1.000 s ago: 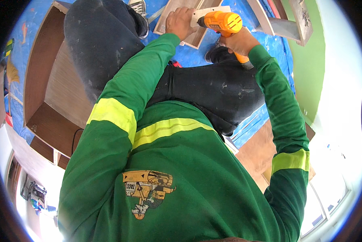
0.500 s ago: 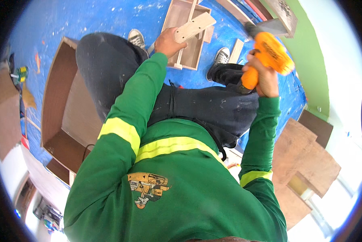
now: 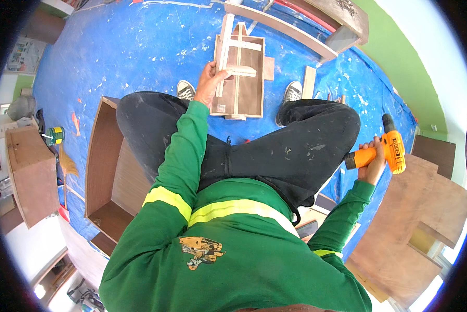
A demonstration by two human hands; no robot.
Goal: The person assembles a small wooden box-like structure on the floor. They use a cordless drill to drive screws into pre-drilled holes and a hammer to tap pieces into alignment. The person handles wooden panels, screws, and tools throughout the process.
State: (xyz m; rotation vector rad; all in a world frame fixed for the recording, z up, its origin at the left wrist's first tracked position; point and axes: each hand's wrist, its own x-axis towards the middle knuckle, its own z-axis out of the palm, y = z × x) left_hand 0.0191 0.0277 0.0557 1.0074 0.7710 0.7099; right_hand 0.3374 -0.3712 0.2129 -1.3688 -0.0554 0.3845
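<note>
From the head camera, our left hand grips a thin wooden strip lying over a small wooden drawer box on the blue floor sheet between our shoes. Our right hand holds an orange drill well apart, fingers wrapped around its grip. We judge fastening needs the drill brought over. A large open cabinet lies at our left.

floor: blue tarp — on it: small wooden frame | open cabinet

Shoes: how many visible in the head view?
2. Left shoe beside the left hand at the wooden frame; right shoe just right of that frame. Both partly hidden by trouser legs.
</note>
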